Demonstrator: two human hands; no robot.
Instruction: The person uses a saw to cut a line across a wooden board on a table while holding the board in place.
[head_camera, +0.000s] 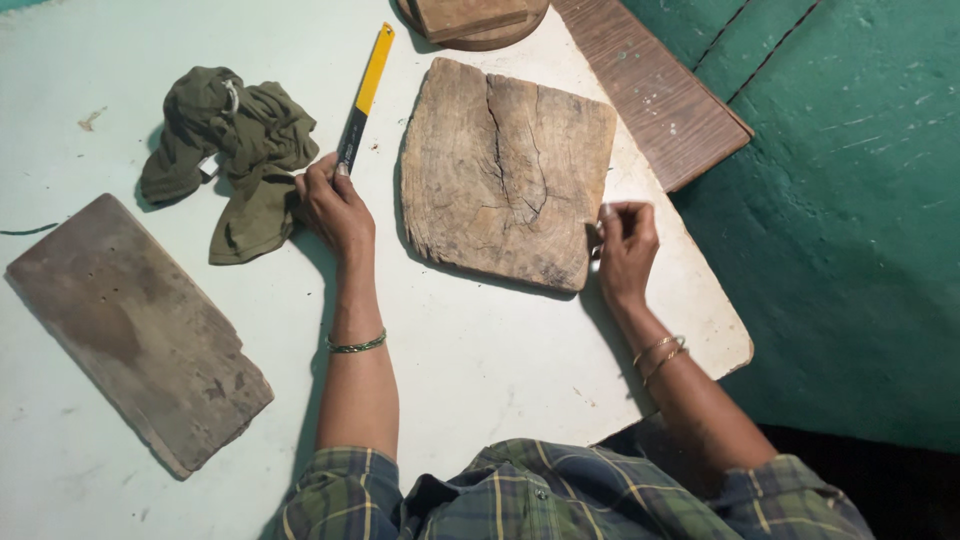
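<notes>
Head view: left hand (335, 205) grips yellow ruler (363, 98); right hand (625, 245) pinches cracked board (505, 170) between them.

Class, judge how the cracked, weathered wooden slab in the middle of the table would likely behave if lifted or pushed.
The cracked, weathered wooden slab is thick, so it probably stays stiff and feels fairly heavy. Its deep crack suggests it might split under strain. Lying flat on the pale table, it should slide, not roll, with the right hand at its edge.

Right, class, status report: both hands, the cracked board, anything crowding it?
Left hand grips yellow-black ruler. Right hand pinches cracked board edge. Green cloth lies beside left hand.
</notes>
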